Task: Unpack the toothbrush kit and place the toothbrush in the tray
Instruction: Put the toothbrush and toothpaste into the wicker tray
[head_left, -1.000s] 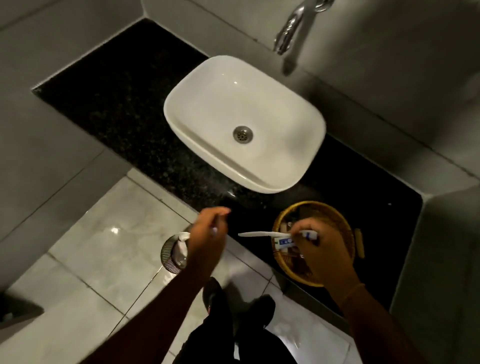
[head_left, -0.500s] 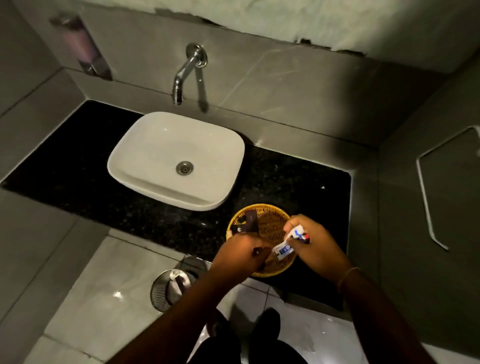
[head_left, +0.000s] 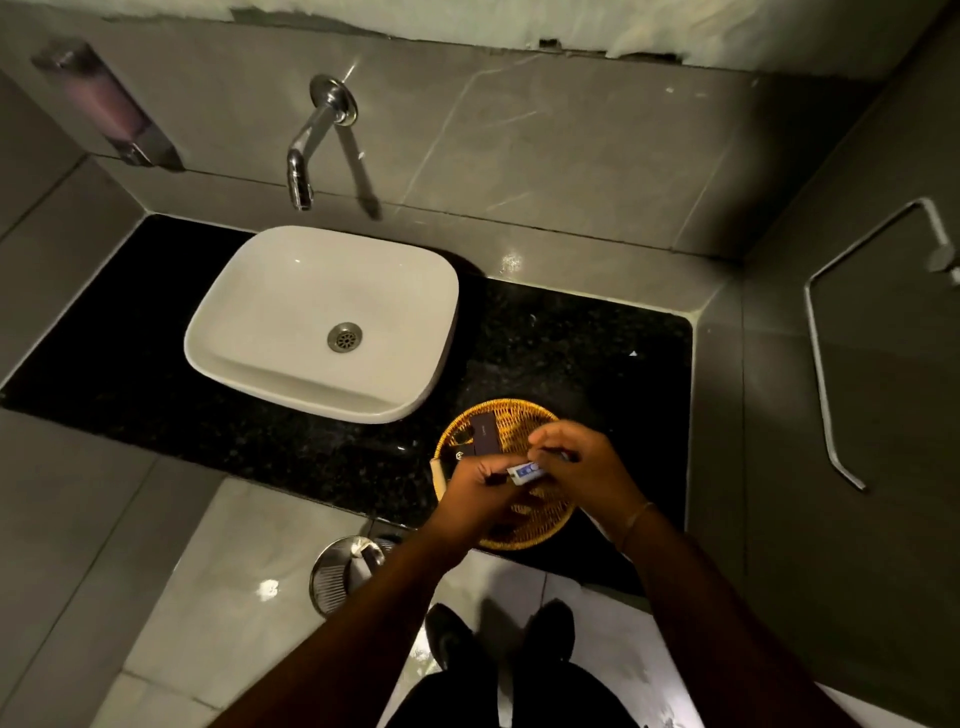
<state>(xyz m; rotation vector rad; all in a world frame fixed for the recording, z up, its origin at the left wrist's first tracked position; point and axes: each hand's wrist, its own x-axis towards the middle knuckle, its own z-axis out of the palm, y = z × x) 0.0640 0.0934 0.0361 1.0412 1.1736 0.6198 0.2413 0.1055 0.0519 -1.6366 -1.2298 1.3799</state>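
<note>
A round woven tray (head_left: 519, 409) sits at the front edge of the black counter, right of the basin. A dark flat box (head_left: 483, 434) lies in its far left part. My left hand (head_left: 478, 496) and my right hand (head_left: 584, 467) meet over the tray. Both pinch a small white and blue tube (head_left: 527, 472), one at each end. A thin dark piece shows at my right fingertips; I cannot tell what it is. No toothbrush is visible; my hands hide the middle of the tray.
A white basin (head_left: 322, 322) stands on the black granite counter (head_left: 597, 353) under a wall tap (head_left: 306, 156). A soap dispenser (head_left: 104, 104) hangs at the far left. A mesh bin (head_left: 337, 571) stands on the floor. A metal rail (head_left: 821, 364) runs along the right wall.
My left hand came from above the floor bin to the tray and took the tube's end. The white toothbrush in my right hand a second ago is out of sight. The view tilted up.
</note>
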